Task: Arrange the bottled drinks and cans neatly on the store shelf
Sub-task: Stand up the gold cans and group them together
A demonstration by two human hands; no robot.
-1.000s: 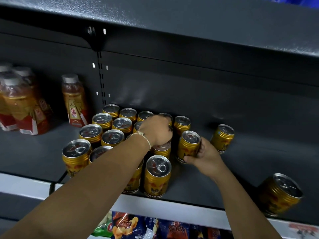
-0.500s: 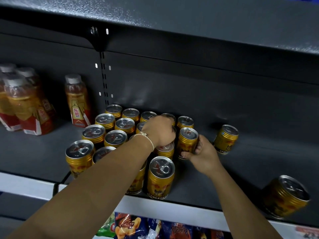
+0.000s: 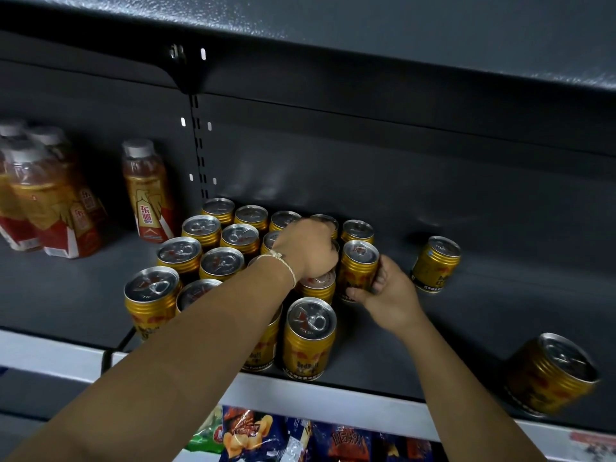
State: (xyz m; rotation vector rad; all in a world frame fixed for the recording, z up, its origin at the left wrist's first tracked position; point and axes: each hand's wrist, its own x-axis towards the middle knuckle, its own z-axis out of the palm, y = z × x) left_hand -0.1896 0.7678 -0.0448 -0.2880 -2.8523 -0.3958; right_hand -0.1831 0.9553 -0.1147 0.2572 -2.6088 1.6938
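Observation:
Several gold cans stand in rows on the dark shelf (image 3: 383, 355). My right hand (image 3: 388, 291) grips one gold can (image 3: 358, 265) at the right edge of the block, close behind the front cans. My left hand (image 3: 308, 250) reaches over the block, its fingers curled down over a can in the middle that is mostly hidden. One front can (image 3: 308, 338) stands near the shelf lip. A single can (image 3: 436, 263) stands apart to the right, and another can (image 3: 550, 373) sits at the far right front.
Orange bottled drinks (image 3: 148, 191) and a bottle group (image 3: 43, 195) stand at the left of the shelf. The upper shelf (image 3: 366, 35) hangs low overhead. Snack bags (image 3: 253, 435) lie below the white shelf edge (image 3: 333, 398).
My right hand has pushed its can back and left, tight against the block. My left hand has stayed over the middle cans.

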